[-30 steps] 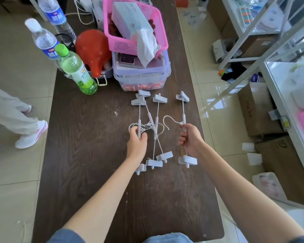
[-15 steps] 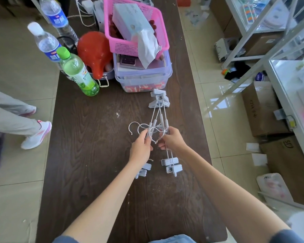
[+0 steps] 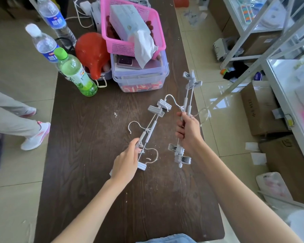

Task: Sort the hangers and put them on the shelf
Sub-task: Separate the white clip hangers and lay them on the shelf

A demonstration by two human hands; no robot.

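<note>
Over dark table (image 3: 88, 155): left hand (image 3: 125, 166), right hand (image 3: 189, 132), fingers curled gripping separate hanger bundles; clear bin (image 3: 140, 81), green bottle (image 3: 74, 72) beyond.

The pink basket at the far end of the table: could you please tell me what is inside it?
In the pink basket lies a pale tissue pack with a tissue hanging over the rim. Dark red items show beside it; the pack covers anything underneath.

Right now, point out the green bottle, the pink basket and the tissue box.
green bottle (image 3: 76, 74), head view, on the label at mid-body.
pink basket (image 3: 123, 47), head view, on the perforated front wall.
tissue box (image 3: 128, 21), head view, on the top face.
</note>
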